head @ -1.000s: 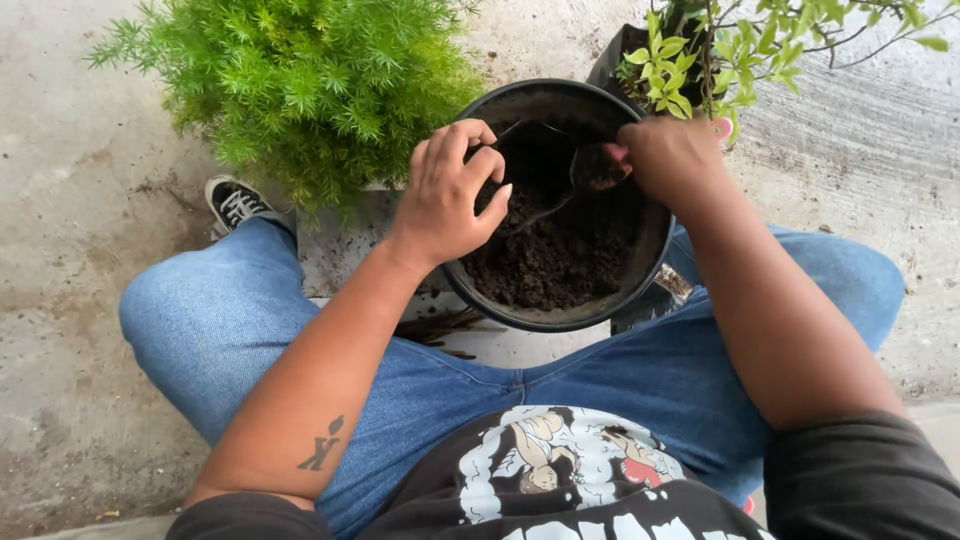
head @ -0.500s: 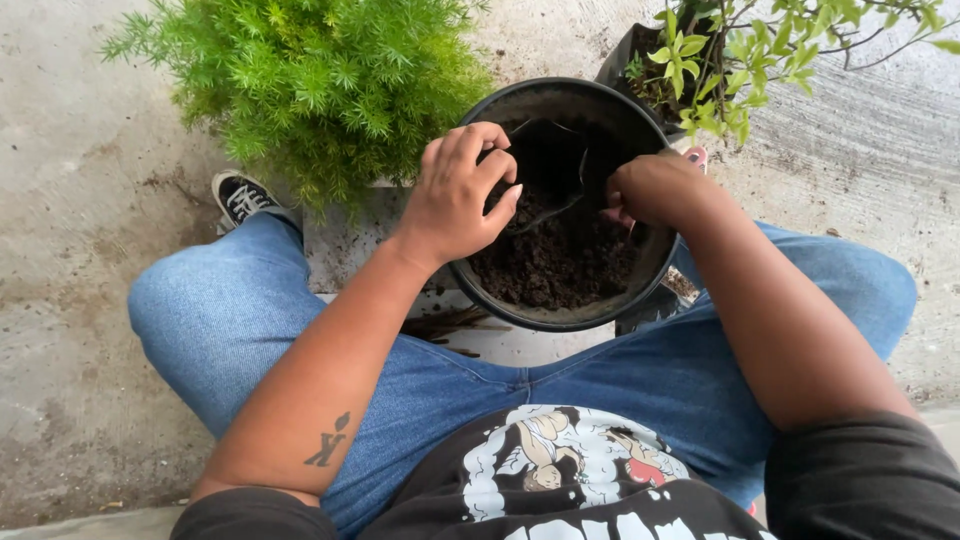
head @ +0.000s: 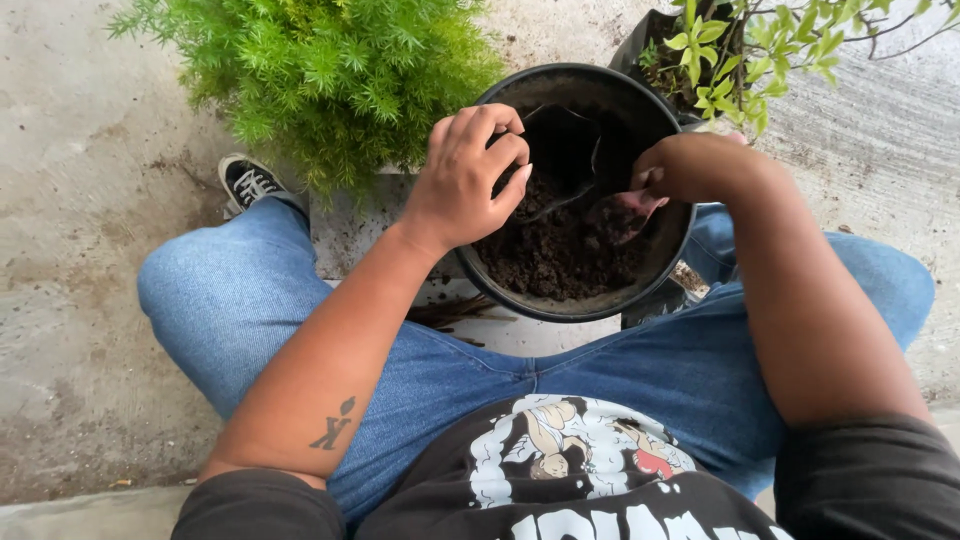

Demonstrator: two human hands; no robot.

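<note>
One head-worn camera looks steeply down, close over the lap and the black pot (head: 560, 305).

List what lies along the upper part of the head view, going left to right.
Shoe → feathery green plant → left hand on the pot's rim → black pot of soil → right hand with a pink scoop → leafy plant.

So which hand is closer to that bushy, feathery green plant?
Left. The left hand grips the black pot's rim right beside the feathery plant; the right hand is across the pot, over the soil.
</note>
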